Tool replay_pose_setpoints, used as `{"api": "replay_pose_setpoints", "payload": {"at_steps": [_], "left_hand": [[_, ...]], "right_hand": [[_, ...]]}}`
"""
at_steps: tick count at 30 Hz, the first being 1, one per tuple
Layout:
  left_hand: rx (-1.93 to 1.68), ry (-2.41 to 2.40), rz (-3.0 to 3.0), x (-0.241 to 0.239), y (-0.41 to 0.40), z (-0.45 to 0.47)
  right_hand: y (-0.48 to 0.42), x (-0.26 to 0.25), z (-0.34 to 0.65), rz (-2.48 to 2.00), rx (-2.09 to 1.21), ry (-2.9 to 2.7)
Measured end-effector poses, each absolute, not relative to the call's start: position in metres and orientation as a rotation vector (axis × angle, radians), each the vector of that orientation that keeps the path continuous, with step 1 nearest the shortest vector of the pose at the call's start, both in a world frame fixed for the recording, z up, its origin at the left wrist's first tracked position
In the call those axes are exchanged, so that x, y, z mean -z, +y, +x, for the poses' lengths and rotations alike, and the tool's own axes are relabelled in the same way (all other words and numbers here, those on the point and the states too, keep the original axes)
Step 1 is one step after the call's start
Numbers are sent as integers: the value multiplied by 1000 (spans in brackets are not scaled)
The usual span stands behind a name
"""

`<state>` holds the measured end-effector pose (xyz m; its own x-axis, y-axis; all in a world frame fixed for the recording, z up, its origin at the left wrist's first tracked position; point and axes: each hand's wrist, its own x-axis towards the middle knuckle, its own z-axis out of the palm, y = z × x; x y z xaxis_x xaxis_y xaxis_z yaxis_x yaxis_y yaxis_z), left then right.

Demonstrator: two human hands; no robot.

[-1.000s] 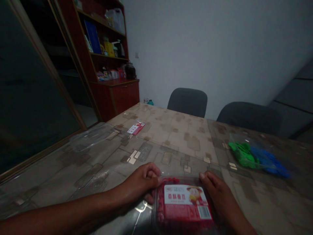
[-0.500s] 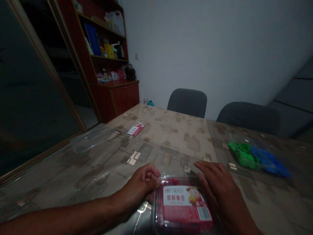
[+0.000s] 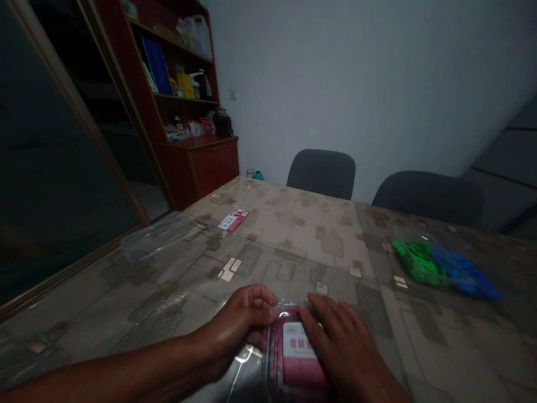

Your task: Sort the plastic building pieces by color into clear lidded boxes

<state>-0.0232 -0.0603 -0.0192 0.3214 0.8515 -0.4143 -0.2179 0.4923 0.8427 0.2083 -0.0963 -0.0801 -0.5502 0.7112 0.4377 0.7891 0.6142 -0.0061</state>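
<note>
A clear plastic box of dark red fruit with a red and white label (image 3: 291, 358) lies on the table's near edge. My left hand (image 3: 243, 316) grips its left side with curled fingers. My right hand (image 3: 339, 347) lies flat on top of the lid, fingers stretched out to the upper left, covering most of the label.
The patterned table (image 3: 293, 235) holds an empty clear lid or tray (image 3: 157, 235) at the left, a small red and white card (image 3: 233, 219) beyond it, and a bag of green and blue items (image 3: 440, 264) at the right. Two grey chairs (image 3: 322, 172) stand behind. A wooden shelf (image 3: 180, 95) is at the back left.
My right hand has slid from the box's right side up onto its lid, now hiding most of the label. The left hand has kept its hold.
</note>
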Motion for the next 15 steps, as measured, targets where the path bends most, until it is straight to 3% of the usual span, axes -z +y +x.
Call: {"api": "replay_pose_setpoints", "payload": {"at_steps": [8, 15], "left_hand": [[-728, 967, 818, 26, -55, -26], [-879, 1078, 1889, 8, -67, -37]], "right_hand": [[-100, 75, 199, -1335, 317, -2438], [-95, 85, 215, -1161, 232, -2443]]}}
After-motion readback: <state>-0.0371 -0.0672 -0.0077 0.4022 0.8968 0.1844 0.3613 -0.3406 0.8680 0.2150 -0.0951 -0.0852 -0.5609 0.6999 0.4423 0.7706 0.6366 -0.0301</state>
